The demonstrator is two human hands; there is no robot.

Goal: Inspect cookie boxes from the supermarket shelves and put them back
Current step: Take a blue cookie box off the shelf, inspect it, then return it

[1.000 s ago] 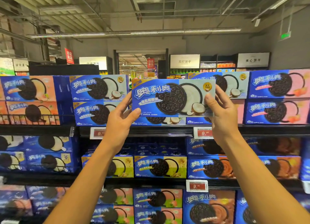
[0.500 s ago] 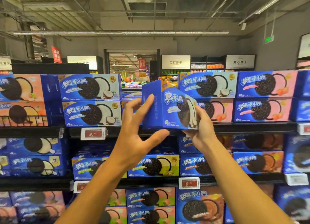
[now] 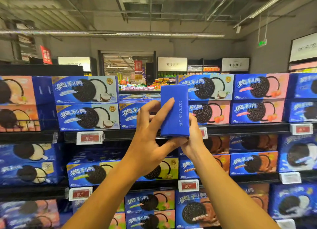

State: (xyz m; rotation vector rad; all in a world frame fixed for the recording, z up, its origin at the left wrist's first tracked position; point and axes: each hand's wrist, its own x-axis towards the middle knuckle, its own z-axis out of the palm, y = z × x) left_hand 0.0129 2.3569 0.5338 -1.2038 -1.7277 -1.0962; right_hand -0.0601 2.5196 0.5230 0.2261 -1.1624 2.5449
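Since a second ago the cookie box (image 3: pixel 175 110) has swung end-on, its date stamp facing out. The left hand (image 3: pixel 151 143) and right hand (image 3: pixel 192 139) grasp it from below and beside. Inspection is underway; returning it to the top shelf (image 3: pixel 240 128) behind remains.

I note both my forearms raised and converging at centre. My left hand (image 3: pixel 151 141) has its index finger extended straight upward, thumb reaching right beneath, remaining fingers curled. My right hand (image 3: pixel 193 139) sits just beside it, fingers curled in a grip, largely hidden.
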